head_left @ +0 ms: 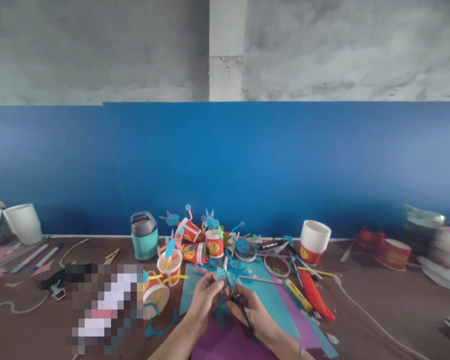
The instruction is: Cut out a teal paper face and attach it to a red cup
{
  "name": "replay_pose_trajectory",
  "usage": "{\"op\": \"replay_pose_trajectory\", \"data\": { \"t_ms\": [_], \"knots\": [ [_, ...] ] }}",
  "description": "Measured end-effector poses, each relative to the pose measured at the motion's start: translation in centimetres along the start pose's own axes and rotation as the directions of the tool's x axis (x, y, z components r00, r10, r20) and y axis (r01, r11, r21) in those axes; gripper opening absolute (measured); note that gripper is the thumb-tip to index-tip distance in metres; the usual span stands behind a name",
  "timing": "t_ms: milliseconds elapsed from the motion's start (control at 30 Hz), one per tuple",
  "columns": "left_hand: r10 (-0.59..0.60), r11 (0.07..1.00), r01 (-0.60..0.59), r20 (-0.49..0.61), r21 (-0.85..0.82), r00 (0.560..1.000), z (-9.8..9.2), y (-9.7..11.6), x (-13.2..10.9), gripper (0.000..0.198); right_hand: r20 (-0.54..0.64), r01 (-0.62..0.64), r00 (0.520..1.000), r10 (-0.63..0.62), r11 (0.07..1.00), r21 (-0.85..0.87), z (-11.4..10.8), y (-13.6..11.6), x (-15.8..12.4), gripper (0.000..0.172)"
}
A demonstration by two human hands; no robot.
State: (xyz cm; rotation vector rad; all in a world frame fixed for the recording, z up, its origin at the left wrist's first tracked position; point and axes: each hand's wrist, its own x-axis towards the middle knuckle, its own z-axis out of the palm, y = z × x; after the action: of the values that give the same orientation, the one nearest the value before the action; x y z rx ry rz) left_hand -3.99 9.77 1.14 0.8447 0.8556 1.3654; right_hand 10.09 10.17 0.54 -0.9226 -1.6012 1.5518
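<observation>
My left hand (207, 296) pinches a small piece of blue paper (225, 274) between thumb and fingers. Black-handled scissors (243, 311) are gripped in my right hand (250, 306), their blades angled up and left against the paper. Both hands are close together above blue sheets (281, 305) and a purple sheet (228, 342). Just beyond them stand and lie several red-and-white paper cups (169, 265) with straws and blue cut-out faces. Where exactly the blades meet the paper is too small to tell.
Stacked white cups (315, 237), tape rolls (277, 265), a yellow cutter (298, 296) and a red pointed object (317, 295) lie to the right. A teal jar (144, 237) stands at the back left. A white cable (375, 320) crosses the right side. Blue scraps (161, 327) lie left.
</observation>
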Motion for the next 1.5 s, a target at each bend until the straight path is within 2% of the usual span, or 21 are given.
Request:
{"op": "replay_pose_trajectory", "data": {
  "t_ms": [300, 533, 833, 1200, 1400, 1500],
  "knots": [
    [-0.006, 0.999, 0.006, -0.014, 0.035, 1.000, -0.4, -0.5, 0.3, 0.035, -0.018, -0.002, 1.000, 0.001, 0.998, -0.056, -0.4, 0.7, 0.2, 0.037],
    [-0.019, 0.999, 0.020, -0.038, 0.026, 0.999, -0.6, -0.6, 0.4, 0.035, -0.027, -0.005, 1.000, 0.004, 0.999, -0.032, -0.2, 0.1, 0.1, 0.041],
    [0.009, 0.998, -0.010, 0.007, 0.055, 1.000, -0.6, -0.4, 0.5, 0.032, 0.004, -0.011, 1.000, 0.011, 1.000, -0.010, -0.1, 0.1, 0.0, 0.043],
    [-0.033, 0.998, 0.033, -0.013, 0.054, 0.999, -0.1, 0.2, 0.0, 0.031, -0.014, -0.023, 1.000, 0.022, 0.999, -0.038, -0.2, -0.2, 0.0, 0.039],
    [-0.079, 0.996, 0.081, -0.055, 0.039, 0.995, 0.3, 0.8, -0.4, 0.034, -0.020, -0.044, 0.999, 0.043, 0.998, -0.046, -0.2, 0.0, 0.0, 0.041],
    [-0.078, 0.996, 0.080, -0.034, 0.048, 0.996, 0.3, 0.7, -0.4, 0.034, -0.004, -0.052, 0.999, 0.052, 0.998, -0.020, -0.2, 0.1, 0.0, 0.042]
  ]
}}
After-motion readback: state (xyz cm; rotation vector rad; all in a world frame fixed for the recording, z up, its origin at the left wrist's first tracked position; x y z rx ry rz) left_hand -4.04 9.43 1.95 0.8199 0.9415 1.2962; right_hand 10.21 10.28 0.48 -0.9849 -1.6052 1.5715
